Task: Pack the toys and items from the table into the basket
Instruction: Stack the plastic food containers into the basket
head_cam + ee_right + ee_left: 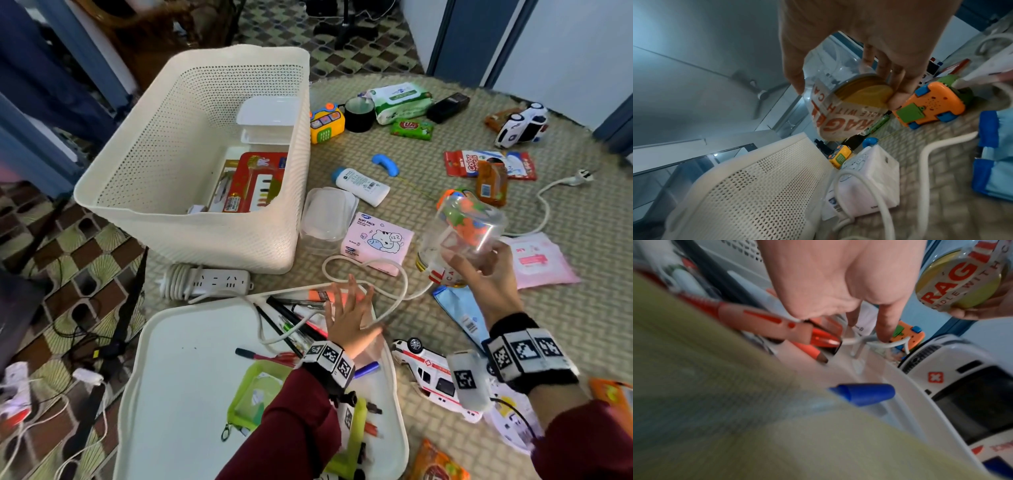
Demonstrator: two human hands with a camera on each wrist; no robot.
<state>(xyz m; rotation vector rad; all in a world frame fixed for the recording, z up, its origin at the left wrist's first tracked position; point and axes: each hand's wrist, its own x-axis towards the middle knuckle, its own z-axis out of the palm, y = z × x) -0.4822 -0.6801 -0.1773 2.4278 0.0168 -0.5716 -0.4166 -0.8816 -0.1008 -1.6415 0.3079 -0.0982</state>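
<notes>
From the head view, the right hand holds a clear jar tilted above the woven table, its grip curled round the smooth wall; the jar bears a white band with red letters and hangs at about 3 o'clock from the perforated cream plastic basket, well clear of its rim. Inside the basket lie a red flat box and stacked translucent tubs. The left hand has its fingers spread and straight, holding nothing, over a white cable at the 1 o'clock corner of a smooth white tray littered with pens. A toy ambulance lies just beside the tray at 3 o'clock. In the left wrist view, the fingers point down toward the cable, with a salmon pen and a blue cap on the tray; whether the fingertips touch the cable is unclear. In the right wrist view, the thumb and fingers wrap the jar near its round yellow lid, above the basket's dotted wall, with an upturned orange toy car at 3 o'clock.
</notes>
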